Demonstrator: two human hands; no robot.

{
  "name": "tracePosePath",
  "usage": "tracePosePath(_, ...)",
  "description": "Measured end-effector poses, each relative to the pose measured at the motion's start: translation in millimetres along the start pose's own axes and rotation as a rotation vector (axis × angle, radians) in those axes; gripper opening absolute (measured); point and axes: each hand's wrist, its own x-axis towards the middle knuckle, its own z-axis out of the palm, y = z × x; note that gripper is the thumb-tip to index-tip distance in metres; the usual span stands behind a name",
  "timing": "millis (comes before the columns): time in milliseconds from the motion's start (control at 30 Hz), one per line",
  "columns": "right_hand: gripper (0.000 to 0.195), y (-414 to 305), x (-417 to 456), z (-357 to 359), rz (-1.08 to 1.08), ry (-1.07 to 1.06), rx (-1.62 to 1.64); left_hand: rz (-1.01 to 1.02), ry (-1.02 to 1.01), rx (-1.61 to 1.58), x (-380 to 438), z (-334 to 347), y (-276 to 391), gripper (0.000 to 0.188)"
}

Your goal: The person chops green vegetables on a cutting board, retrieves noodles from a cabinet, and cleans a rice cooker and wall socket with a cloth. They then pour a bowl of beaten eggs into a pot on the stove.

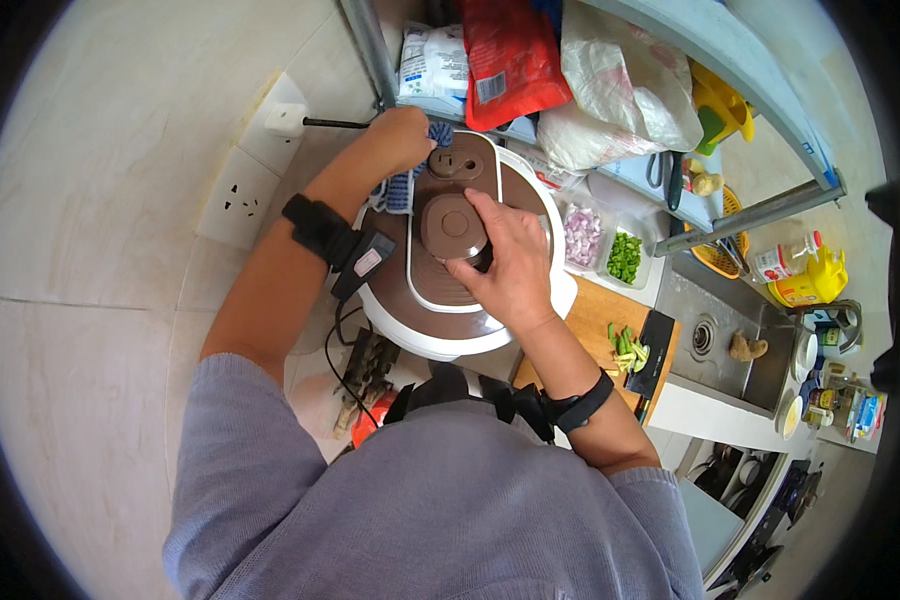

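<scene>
A large round electric cooker, apparently a rice cooker, stands before me; its brown lid (461,327) has a white rim. My right hand (516,266) grips the round brown knob (448,223) in the middle of the lid, thumb on the near side and fingers on the far side. At the lid's far left, my left hand (401,142) is closed on a blue striped cloth (397,193), which hangs against the lid's edge. Just right of that hand is the oval steam vent (456,163). The cooker's inside is hidden under the lid.
A wall plug (285,120) with a black cord is at left. Containers of chopped onion (583,234) and chopped greens (625,257) stand right of the cooker, near a cutting board (581,315), a black-bladed knife (651,352) and a sink (727,352). A shelf (784,112) holding bags overhangs the far side.
</scene>
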Motion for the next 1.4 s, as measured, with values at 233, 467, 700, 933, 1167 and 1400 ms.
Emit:
tracePosePath(233, 0.078, 0.5, 1.4, -1.5, -0.013, -0.02, 0.005, 0.328, -0.205, 0.053, 53.8, -4.6, 36.9, 0.024)
tracePosePath(467, 0.074, -0.5, 2.2, -1.3, -0.017, 0.018, 0.054, 0.503, -0.349, -0.157, 48.2, -2.2, 41.0, 0.028)
tracePosePath(700, 0.076, -1.3, -0.5, -1.8, 0.009, -0.009, 0.038, 0.178, -0.008, -0.067, 30.8, 5.5, 10.9, 0.036)
tracePosePath(933, 0.074, -1.9, -1.1, 2.4, -0.003, 0.014, 0.019, -0.093, 0.264, -0.276, -18.6, 19.4, -7.4, 0.033)
tracePosePath(1167, 0.072, -6.9, -1.1, 2.0, 0.012, 0.0, -0.064, -0.052, 0.036, -0.331, -77.7, 17.7, 8.4, 0.022)
tracePosePath(1400, 0.073, -9.2, -2.7, 1.2, 0.002, -0.011, -0.056, 0.106, -0.18, -0.539, -132.7, 17.3, 6.4, 0.017)
